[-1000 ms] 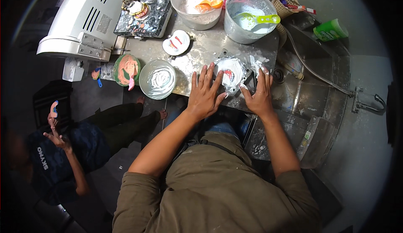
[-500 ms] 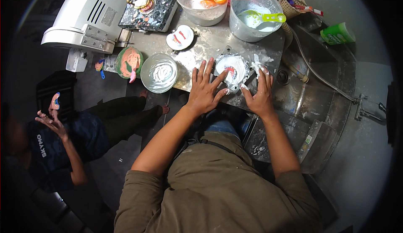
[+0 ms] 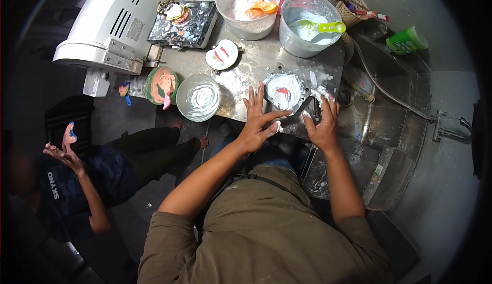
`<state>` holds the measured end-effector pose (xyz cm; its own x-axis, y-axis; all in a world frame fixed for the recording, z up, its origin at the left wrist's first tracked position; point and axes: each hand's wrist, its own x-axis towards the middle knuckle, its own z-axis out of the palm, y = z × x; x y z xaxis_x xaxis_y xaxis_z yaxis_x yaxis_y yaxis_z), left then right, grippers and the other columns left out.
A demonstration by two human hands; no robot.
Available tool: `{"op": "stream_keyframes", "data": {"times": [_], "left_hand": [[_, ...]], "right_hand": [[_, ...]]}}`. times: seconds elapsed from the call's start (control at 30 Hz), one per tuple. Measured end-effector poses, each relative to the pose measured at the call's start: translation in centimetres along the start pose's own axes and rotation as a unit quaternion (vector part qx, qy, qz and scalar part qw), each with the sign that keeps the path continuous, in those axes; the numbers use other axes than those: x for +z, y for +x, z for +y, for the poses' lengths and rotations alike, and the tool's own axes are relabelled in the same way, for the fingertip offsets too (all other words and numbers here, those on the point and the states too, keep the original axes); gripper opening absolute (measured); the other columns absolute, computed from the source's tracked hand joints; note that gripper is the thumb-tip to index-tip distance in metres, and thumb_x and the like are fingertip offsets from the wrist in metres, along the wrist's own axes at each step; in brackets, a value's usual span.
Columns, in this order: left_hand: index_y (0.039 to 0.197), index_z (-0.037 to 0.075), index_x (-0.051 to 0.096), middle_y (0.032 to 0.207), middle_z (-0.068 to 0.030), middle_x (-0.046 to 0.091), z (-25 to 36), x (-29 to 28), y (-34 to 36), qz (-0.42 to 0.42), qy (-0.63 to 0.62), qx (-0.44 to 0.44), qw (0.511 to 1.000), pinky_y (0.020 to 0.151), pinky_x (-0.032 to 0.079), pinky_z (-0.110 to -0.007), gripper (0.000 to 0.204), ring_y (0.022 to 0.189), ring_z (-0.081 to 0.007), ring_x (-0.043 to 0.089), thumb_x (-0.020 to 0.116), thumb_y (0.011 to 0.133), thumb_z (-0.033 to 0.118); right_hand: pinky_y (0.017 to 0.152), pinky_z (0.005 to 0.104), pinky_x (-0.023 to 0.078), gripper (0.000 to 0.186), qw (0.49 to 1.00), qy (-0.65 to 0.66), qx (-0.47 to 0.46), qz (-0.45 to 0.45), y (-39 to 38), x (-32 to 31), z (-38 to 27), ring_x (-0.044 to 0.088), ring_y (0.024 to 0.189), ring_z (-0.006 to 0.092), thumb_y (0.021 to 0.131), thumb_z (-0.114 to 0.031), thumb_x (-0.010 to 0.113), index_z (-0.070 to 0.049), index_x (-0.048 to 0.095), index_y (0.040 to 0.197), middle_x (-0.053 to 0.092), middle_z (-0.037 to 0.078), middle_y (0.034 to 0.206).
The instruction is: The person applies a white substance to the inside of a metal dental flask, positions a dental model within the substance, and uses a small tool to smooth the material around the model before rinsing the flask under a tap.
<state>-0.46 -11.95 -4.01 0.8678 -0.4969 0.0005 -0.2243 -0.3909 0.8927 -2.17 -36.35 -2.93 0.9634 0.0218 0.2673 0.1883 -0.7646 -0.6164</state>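
Observation:
A metal flask of wet white plaster lies on the steel counter, with a small red arch-shaped piece showing in its middle. My left hand is spread at the flask's near left side; its index finger reaches to the near rim and white paste coats the thumb tip. To the right of the flask is my right hand, thumb and fingers apart, tips smeared white. Its fingers are at a patch of loose plaster on the counter. Neither hand appears to grip anything.
Left of the flask stand a bowl of white paste and a green bowl of pink paste. Behind are a white disc with red arches and two tubs with scoops, one tub nearer. A sink lies right; a co-worker's hand is left.
My left hand has drawn back from the plaster surface toward me, uncovering more of the red piece. My right hand has shifted slightly right and nearer, away from the flask.

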Motion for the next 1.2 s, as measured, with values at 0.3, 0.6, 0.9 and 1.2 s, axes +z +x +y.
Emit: {"op": "stream_keyframes", "data": {"times": [0.3, 0.6, 0.9, 1.2], "left_hand": [[0.127, 0.024, 0.071, 0.165, -0.0159, 0.023, -1.2, -2.3, 6.1, 0.109, 0.225, 0.067, 0.966, 0.119, 0.011, -0.063, 0.036, 0.151, -0.0482, 0.011, 0.067, 0.092, 0.030], [0.130, 0.024, 0.069, 0.164, -0.0145, 0.025, -1.6, -2.7, 5.1, 0.037, 0.263, 0.132, 0.955, 0.119, 0.013, -0.063, 0.040, 0.150, -0.0456, 0.017, 0.064, 0.093, 0.037], [0.154, 0.005, 0.035, 0.155, -0.0153, 0.042, -1.3, -1.8, 4.9, 0.033, 0.116, 0.090, 0.989, 0.121, 0.007, -0.061, 0.066, 0.146, -0.0352, 0.034, 0.057, 0.097, 0.031], [0.153, 0.001, 0.026, 0.152, -0.0210, 0.041, -1.2, -1.4, 5.2, 0.051, 0.049, 0.063, 0.996, 0.120, -0.002, -0.061, 0.071, 0.145, -0.0375, 0.034, 0.054, 0.098, 0.036]], "right_hand": [[0.104, 0.0496, 0.039, 0.060, 0.999, 0.010, 0.040, 0.020, -1.1, 0.5, -1.5, 0.049, 0.121, 0.0448, 0.079, -0.015, 0.075, 0.006, 0.052, 0.131, 0.052, 0.027, 0.133], [0.102, 0.0477, 0.042, 0.058, 0.998, 0.011, 0.057, 0.029, -1.6, 0.7, -2.7, 0.052, 0.116, 0.0439, 0.081, -0.014, 0.076, 0.004, 0.054, 0.131, 0.056, 0.026, 0.128], [0.102, 0.0470, 0.043, 0.060, 0.999, 0.043, 0.007, 0.010, 1.0, 1.2, -2.4, 0.054, 0.117, 0.0439, 0.079, -0.014, 0.076, 0.009, 0.052, 0.128, 0.057, 0.028, 0.127], [0.097, 0.0452, 0.048, 0.057, 0.998, 0.066, 0.005, 0.004, 2.0, 1.2, -2.7, 0.062, 0.109, 0.0440, 0.079, -0.013, 0.076, 0.010, 0.054, 0.126, 0.063, 0.028, 0.117]]}}
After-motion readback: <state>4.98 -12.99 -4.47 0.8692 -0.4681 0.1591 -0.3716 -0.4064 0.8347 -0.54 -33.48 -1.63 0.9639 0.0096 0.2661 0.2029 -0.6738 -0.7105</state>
